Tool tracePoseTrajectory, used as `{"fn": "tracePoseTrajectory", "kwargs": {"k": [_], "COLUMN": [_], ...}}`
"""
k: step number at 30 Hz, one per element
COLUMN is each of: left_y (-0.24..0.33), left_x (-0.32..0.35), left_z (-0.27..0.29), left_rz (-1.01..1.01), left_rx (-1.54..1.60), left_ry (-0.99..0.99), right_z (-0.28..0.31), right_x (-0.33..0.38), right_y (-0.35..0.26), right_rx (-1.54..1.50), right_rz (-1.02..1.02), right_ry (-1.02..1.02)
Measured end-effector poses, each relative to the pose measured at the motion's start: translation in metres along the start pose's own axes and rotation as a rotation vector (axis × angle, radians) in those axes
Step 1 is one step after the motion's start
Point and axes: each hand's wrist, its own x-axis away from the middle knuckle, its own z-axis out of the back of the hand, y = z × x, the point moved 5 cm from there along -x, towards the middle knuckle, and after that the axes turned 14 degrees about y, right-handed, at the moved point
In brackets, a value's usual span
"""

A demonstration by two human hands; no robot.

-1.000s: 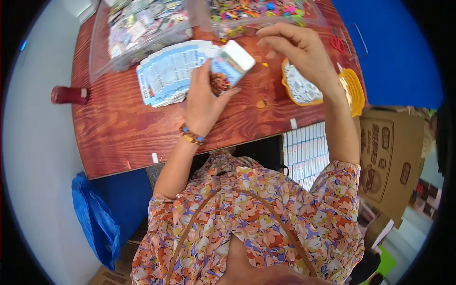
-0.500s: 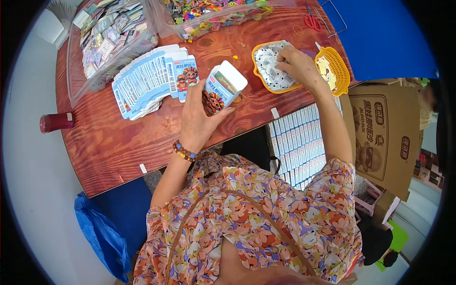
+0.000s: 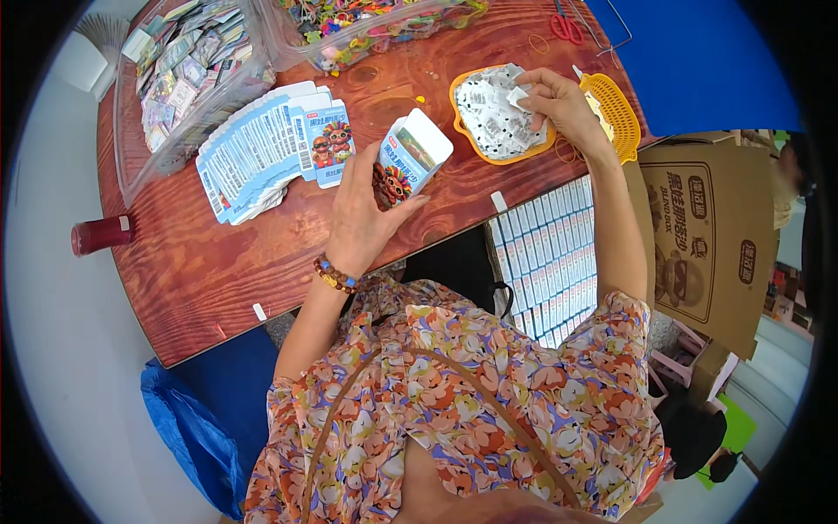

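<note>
My left hand (image 3: 362, 210) is closed round a small light-blue carton (image 3: 414, 162) with a cartoon figure on its front. The carton's top is open and something greenish shows inside. Over a yellow basket (image 3: 457, 79) full of small white slips (image 3: 493, 113), my right hand (image 3: 563, 109) pinches one small white slip (image 3: 518, 98). Left of the carton, a fanned stack of flat light-blue cartons (image 3: 253, 157) lies on the reddish wooden table (image 3: 209, 288), with one picture-side-up carton (image 3: 330, 144) at its right end.
A second yellow basket (image 3: 621, 109) stands right of the first. Clear bins hold cards (image 3: 188, 79) and colourful trinkets (image 3: 367, 31) at the back. Red scissors (image 3: 566, 28) lie far right, a dark red cup (image 3: 102, 235) far left. Packed cartons (image 3: 550, 262) fill a box below the table edge.
My right hand has lifted a little out of the slips and moved slightly right, now with a white slip between its fingertips. My left hand still holds the carton in nearly the same place.
</note>
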Motion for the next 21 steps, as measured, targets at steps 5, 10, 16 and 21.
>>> {"fn": "tracePoseTrajectory", "kwargs": {"k": [5,10,16,21], "left_y": [0.002,0.002,0.005,0.012], "left_x": [0.001,-0.002,-0.008,-0.01], "left_z": [-0.001,-0.005,-0.02,-0.02], "left_rz": [-0.002,-0.062,-0.045,-0.037], "left_rx": [-0.005,-0.035,-0.122,-0.05], "left_ry": [-0.011,0.016,0.043,0.105], "right_z": [0.0,-0.006,-0.049,-0.092], "right_x": [0.002,0.007,0.044,0.064], "right_y": [-0.002,-0.013,-0.049,-0.07], "right_rx": [-0.058,-0.013,-0.355,0.053], "right_rz": [-0.011,-0.006,0.077,0.333], "right_ry": [-0.01,0.009,0.026,0.168]}}
